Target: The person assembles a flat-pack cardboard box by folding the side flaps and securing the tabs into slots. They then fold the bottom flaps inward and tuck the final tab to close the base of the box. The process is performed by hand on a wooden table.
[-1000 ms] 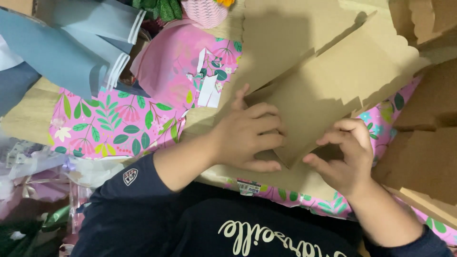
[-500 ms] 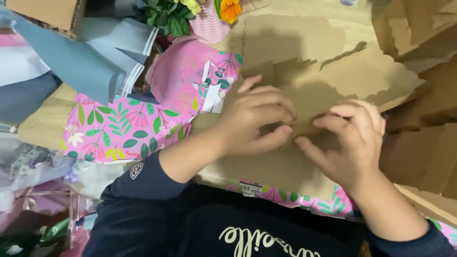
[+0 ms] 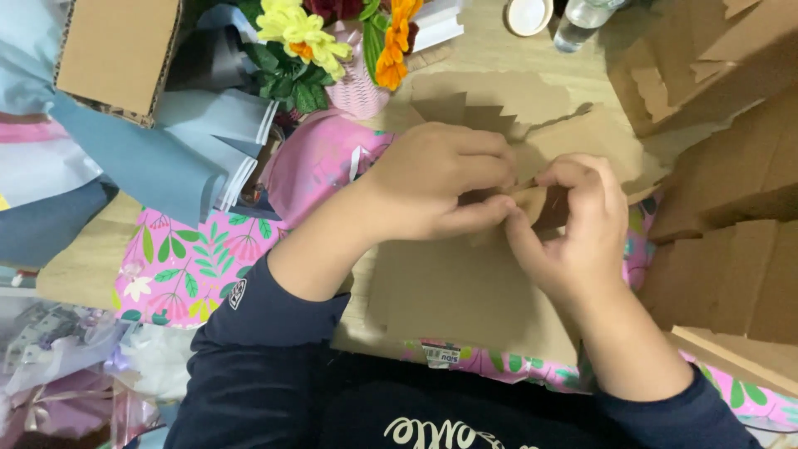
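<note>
A brown cardboard piece (image 3: pixel 465 291) with a zigzag-cut upper edge lies on the wooden table in front of me. My left hand (image 3: pixel 432 179) rests on its top part, fingers curled and pinching a small folded flap. My right hand (image 3: pixel 573 229) meets it from the right, thumb and fingers gripping the same cardboard flap (image 3: pixel 532 204) between the two hands. Both arms wear dark blue sleeves.
Pink floral wrapping paper (image 3: pixel 179 270) lies under the cardboard. A pink pot of yellow and orange flowers (image 3: pixel 349 50) stands at the back. Blue paper sheets (image 3: pixel 158 158) and a cardboard box (image 3: pixel 116 54) sit left. Cut cardboard pieces (image 3: pixel 731 199) pile right; a clear bottle (image 3: pixel 582 15) stands behind.
My hands have come together on the cardboard and now pinch a flap between them. The view has tilted, so the flowers and bottle at the back show.
</note>
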